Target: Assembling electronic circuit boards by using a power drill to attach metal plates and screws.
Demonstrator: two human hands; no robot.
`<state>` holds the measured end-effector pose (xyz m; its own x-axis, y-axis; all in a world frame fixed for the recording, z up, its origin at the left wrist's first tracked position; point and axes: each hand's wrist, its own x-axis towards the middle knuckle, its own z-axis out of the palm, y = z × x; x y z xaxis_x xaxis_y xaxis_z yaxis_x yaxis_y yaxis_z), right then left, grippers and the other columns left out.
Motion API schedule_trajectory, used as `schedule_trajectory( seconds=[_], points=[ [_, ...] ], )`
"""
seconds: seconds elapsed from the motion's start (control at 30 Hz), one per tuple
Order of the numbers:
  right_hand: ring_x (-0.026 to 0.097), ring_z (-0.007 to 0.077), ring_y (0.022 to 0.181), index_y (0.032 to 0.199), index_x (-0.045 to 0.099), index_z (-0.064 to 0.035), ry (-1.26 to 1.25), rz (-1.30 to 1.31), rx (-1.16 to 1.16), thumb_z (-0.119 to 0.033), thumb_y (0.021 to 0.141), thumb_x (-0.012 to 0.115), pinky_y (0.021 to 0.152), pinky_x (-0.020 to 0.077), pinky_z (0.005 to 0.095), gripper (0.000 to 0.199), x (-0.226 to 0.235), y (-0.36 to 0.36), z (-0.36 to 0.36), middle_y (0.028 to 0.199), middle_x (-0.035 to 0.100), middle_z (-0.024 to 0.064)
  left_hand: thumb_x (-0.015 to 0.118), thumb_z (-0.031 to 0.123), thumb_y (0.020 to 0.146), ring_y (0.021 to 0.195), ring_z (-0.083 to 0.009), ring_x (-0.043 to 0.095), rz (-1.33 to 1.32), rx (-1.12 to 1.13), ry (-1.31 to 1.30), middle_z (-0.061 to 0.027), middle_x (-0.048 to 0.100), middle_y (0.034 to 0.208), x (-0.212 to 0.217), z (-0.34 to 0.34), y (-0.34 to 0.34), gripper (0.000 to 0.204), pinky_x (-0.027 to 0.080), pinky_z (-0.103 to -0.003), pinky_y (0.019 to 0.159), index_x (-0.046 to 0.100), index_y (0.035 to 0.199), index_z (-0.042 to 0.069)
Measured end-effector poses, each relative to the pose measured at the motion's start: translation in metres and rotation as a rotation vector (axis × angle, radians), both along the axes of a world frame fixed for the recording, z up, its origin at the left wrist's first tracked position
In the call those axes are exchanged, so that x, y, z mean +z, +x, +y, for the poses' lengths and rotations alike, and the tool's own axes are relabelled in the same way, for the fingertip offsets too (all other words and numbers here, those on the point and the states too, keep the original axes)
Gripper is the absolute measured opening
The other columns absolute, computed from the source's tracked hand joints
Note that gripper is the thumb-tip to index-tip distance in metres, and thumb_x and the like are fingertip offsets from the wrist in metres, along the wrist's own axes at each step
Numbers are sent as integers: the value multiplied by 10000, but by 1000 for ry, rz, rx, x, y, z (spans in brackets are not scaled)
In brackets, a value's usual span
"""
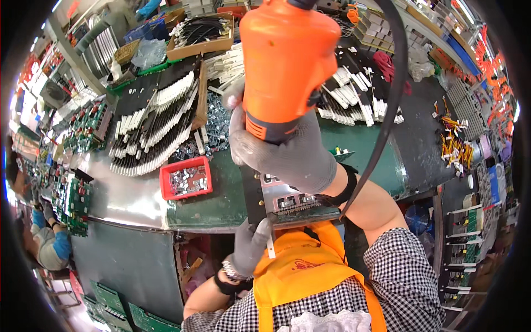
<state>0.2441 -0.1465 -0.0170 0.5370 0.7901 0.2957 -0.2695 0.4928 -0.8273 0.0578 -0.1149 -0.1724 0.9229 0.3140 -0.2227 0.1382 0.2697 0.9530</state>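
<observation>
My right hand (287, 155), in a grey glove, is wrapped round the lower end of an orange power screwdriver (290, 61). It stands upright close to the camera, and its working tip is hidden behind the hand. Below that hand a metal fixture (293, 202) lies at the bench's front edge, partly covered. A black strip (253, 191) runs along the fixture's left side. My left hand (250, 246), also gloved, is closed at the bench edge with a short white strip (271, 247) at its fingertips.
A red tray (186, 178) of small metal parts stands left of the fixture. Behind it are loose metal pieces (217, 124) and stacked black-and-white strips (157, 124). More white strips (354, 97) lie at right. A black cable (390, 88) hangs past my right forearm. Another person's arm (52, 240) shows at far left.
</observation>
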Motion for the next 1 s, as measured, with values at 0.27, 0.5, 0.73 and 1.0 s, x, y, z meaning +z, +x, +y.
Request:
schedule_trajectory(
  seconds=[0.27, 0.5, 0.73, 1.0],
  points=[
    [458, 134, 507, 1248, 372, -44, 513, -381, -404, -108, 858, 618, 475, 391, 282, 466, 38, 45, -98, 634, 446, 5, 584, 92, 899, 714, -181, 619, -311, 113, 783, -89, 631, 789, 63, 100, 126, 127, 484, -288, 656, 645, 960, -1],
    [464, 136, 519, 1206, 390, -57, 526, -351, -558, -122, 833, 682, 498, 407, 285, 478, 8, 69, -144, 650, 462, 0, 574, 120, 820, 880, -306, 664, -95, -856, 1627, -118, 688, 899, 21, 88, 318, 186, 522, -417, 776, 713, 945, 125],
    [497, 117, 515, 1244, 388, -23, 548, -324, -611, -123, 848, 662, 502, 431, 265, 492, -5, 87, -174, 646, 493, -2, 593, 136, 797, 852, -313, 644, -306, -956, 1976, -102, 670, 899, -10, 73, 350, 170, 505, -444, 726, 692, 934, 120],
    [563, 152, 537, 1326, 350, -35, 714, -350, -580, -121, 859, 653, 521, 494, 294, 564, -3, 100, -179, 668, 557, 21, 669, 146, 855, 789, -91, 551, -131, -693, 593, 0, 596, 846, 90, 53, 276, 131, 454, -260, 725, 610, 919, 47]
  ],
)
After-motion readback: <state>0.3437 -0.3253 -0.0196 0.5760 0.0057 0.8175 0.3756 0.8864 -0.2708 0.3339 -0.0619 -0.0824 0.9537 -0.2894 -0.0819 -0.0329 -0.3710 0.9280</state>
